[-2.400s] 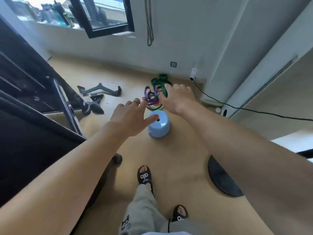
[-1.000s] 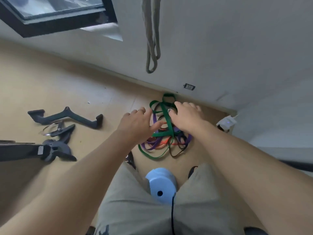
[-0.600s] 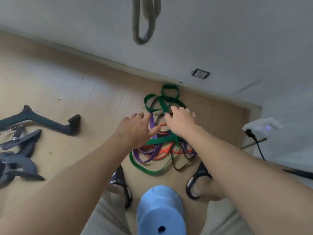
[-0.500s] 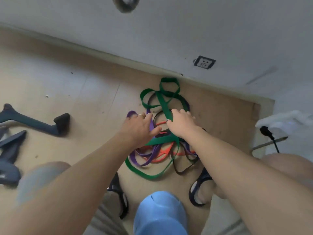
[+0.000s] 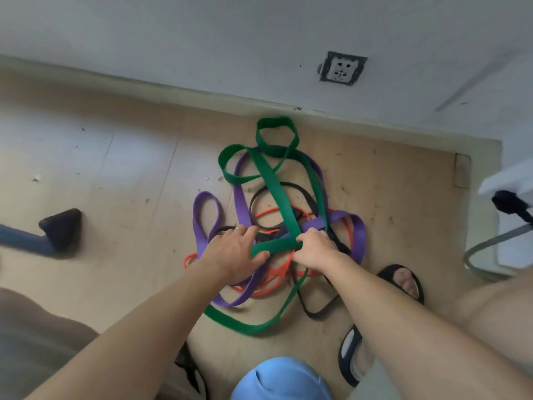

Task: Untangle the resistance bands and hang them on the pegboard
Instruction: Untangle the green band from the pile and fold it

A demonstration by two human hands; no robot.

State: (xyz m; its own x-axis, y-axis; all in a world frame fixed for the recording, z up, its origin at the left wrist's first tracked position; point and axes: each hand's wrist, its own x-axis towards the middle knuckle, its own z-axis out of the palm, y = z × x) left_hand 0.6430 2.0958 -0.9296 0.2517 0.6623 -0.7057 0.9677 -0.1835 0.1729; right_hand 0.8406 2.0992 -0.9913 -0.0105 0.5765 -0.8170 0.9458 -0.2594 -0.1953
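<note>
So this is right at the start of the untangle step. The whole pile of bands is on the floor (image 5: pixel 121 255) by the wall, nothing separated yet and no pegboard in view at all. Both hands are on the green band (image 5: pixel 275 194), on the flat stretch that crosses the middle of the heap. The right hand (image 5: pixel 315 251) has its fingers curled round it at the bend. The left hand (image 5: pixel 233 255) sits at 9 o'clock from the right one with the strip running over its thumb side; looks like it's gripping too, but I can't tell for sure since the palm is hidden.

Green loops up to 12 o'clock toward the wall and sweeps round to 6 o'clock near the feet. The purple band (image 5: pixel 206 220), orange band (image 5: pixel 274 280) and black band (image 5: pixel 281 187) are all threaded under and through it.

My guess for the next move: lift green slowly and see what comes up with it, then feed the other loops off instead of yanking, or the knot just tightens.

Writing or brands? None readable. There's a wall socket (image 5: pixel 341 69) at 1 o'clock, a blue thing (image 5: pixel 281 381) at 6, no labels on either.
</note>
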